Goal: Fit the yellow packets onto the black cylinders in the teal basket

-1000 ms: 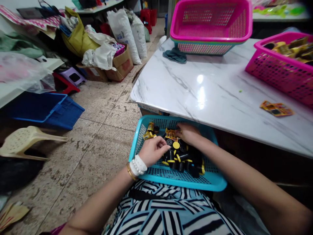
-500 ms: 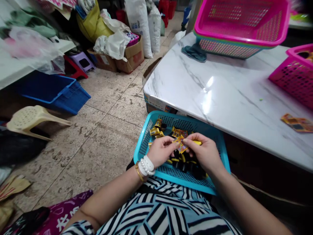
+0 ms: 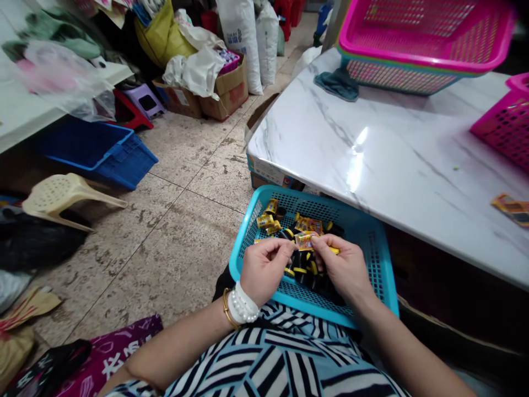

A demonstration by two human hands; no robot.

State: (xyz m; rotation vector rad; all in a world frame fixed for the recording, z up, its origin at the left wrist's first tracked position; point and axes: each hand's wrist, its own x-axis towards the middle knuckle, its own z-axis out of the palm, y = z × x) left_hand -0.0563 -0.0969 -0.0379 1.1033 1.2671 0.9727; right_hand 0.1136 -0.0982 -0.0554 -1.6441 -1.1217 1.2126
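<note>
A small yellow printed label (image 3: 305, 241) is stretched flat between my hands above a turquoise plastic basket (image 3: 241, 242) on my lap. My left hand (image 3: 264, 269) is closed, thumb and forefinger pinched at the label's left edge. The right edge is pinched by my right hand (image 3: 345, 267); a yellow piece (image 3: 334, 251) pokes out beside its fingers, mostly hidden. Below lie several small black containers with yellow lids (image 3: 300, 274). More yellow labels (image 3: 309, 224) rest behind them, and yellow-wrapped containers (image 3: 265, 221) are grouped at the basket's left end.
A white marble-patterned table (image 3: 301, 149) stands ahead and right, bearing stacked baskets (image 3: 413, 63), a pink basket (image 3: 504, 124), a dark cloth (image 3: 338, 84) and orange printed pieces (image 3: 511, 209). To the left are a cream stool (image 3: 61, 193) and a blue crate (image 3: 124, 160).
The label has turned from tilted to nearly level. My left hand has shifted slightly left and down, its fingertips moving to the label's edge. The view has shifted a little.
</note>
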